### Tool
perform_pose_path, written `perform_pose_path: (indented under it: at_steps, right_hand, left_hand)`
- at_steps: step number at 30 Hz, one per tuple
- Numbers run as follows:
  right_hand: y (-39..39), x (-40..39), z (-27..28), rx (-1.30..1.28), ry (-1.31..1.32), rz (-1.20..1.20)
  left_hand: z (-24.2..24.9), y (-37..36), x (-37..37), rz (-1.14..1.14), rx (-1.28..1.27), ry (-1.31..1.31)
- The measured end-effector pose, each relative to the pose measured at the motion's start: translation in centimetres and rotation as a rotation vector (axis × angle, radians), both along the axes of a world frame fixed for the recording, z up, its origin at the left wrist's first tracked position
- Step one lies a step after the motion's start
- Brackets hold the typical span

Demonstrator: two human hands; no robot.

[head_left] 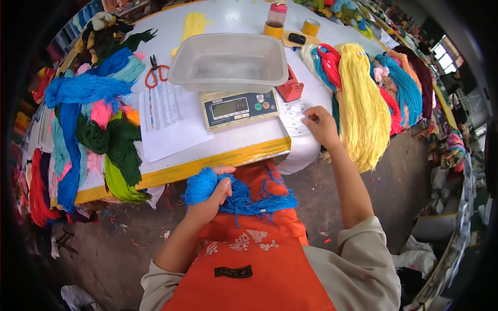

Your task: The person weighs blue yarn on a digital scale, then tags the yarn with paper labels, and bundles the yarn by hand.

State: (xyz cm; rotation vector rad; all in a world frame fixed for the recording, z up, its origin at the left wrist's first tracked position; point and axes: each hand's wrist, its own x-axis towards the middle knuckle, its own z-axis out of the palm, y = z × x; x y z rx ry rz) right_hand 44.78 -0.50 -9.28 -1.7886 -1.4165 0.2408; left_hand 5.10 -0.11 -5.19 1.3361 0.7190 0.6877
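Note:
My left hand (213, 201) is closed around a hank of blue yarn (201, 185), held just off the table's front edge. Loose strands of it trail to the right over my orange apron (249, 269). Beside the scale, the thumb and fingertips of my right hand (322, 127) pinch the edge of a strip of white printed labels (291, 118). The digital scale (241, 110) carries a translucent plastic tub (228, 80); its display is too blurred to read. A red label dispenser (291, 88) stands behind the strip.
Coloured yarn hanks (85, 93) drape over the left edge; a long yellow hank (359, 103) and others hang at the right. Red-handled scissors (154, 72) and a printed sheet (171, 122) lie left of the scale. A pink-lidded bottle (276, 15) and tape roll (311, 27) stand behind.

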Motion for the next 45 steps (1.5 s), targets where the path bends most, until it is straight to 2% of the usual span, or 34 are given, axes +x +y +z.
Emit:
perform_pose_path:
  at_steps: [7, 9, 12, 14, 16, 19, 20, 26, 27, 28, 29, 31, 32, 33, 35, 36, 37, 39, 41, 43, 45]
  right_hand:
    - [-0.4, -1.1, -1.1, 0.055, 0.117, -0.066]
    - [-0.7, -2.6, -2.0, 0.233, 0.252, -0.137]
    - [-3.6, -10.2, 3.2, 0.189, -0.263, -0.072]
    - [-4.6, -13.3, 5.2, 0.142, -0.214, 0.055]
    - [-5.3, -15.5, 7.4, 0.117, -0.274, 0.236]
    - [-6.5, -17.7, 9.6, 0.027, -0.056, 0.49]
    - [-7.2, -18.0, 11.1, -0.072, -0.09, 0.526]
    - [-10.6, -19.8, 18.3, 0.187, -0.205, 0.673]
    - [-10.9, -20.0, 18.9, 0.183, -0.102, 0.749]
    - [-11.1, -20.0, 18.9, 0.177, 0.004, 0.821]
    - [-10.6, -19.6, 18.8, 0.112, 0.053, 0.924]
    - [-10.1, -19.5, 17.4, -0.064, 0.175, 0.944]
    - [-9.7, -19.9, 16.9, -0.063, 0.086, 0.904]
    - [-9.3, -20.1, 16.5, -0.068, 0.092, 0.922]
    - [-9.0, -20.2, 15.7, -0.125, 0.039, 0.908]
    - [-8.9, -20.4, 15.5, -0.127, 0.043, 0.918]
    - [-8.9, -20.5, 15.4, -0.116, 0.067, 0.91]
    - [-9.0, -20.3, 15.5, -0.103, 0.089, 0.905]
    - [-10.1, -19.4, 16.3, 0.153, 0.288, 0.724]
    - [-11.3, -17.4, 16.9, 0.372, 0.491, 0.491]
    - [-12.5, -13.4, 17.0, 0.376, 0.58, 0.465]
  left_hand:
    - [0.0, -0.8, -0.8, -0.012, 0.019, -0.008]
    - [0.4, -0.7, -1.1, -0.01, 0.004, 0.028]
    - [0.2, -0.6, -1.1, -0.017, -0.012, 0.018]
    - [0.1, -0.6, -0.7, -0.053, -0.013, 0.002]
    - [0.3, -0.8, -0.2, -0.085, -0.011, -0.02]
    - [0.7, -1.1, -0.2, -0.13, 0.046, 0.009]
    - [0.7, -1.1, -0.3, -0.127, 0.06, 0.014]
    - [1.4, -1.0, -1.2, -0.11, 0.134, 0.04]
    - [1.4, -0.9, -1.4, -0.123, 0.174, 0.085]
    - [0.7, -0.9, -1.3, -0.114, 0.206, 0.025]
    - [1.3, -0.9, -1.9, -0.158, 0.188, 0.141]
    - [0.6, -0.4, -0.5, 0.056, 0.585, 0.026]
    - [1.2, 0.0, -1.1, -0.037, 0.483, 0.056]
    - [1.1, 0.0, -1.6, -0.02, 0.476, 0.064]
    - [0.9, -0.1, -2.4, -0.117, 0.2, -0.026]
    - [0.9, -0.1, -2.9, -0.1, 0.429, 0.027]
    - [1.0, 0.0, -2.9, -0.092, 0.427, 0.031]
    - [1.1, 0.2, -2.8, 0.127, 0.724, 0.037]
    - [3.5, -0.2, -4.1, -0.058, 0.035, -0.003]
    - [2.9, -0.3, -4.1, 0.031, 0.069, -0.09]
    - [3.2, 0.2, -4.2, 0.05, 0.042, -0.144]
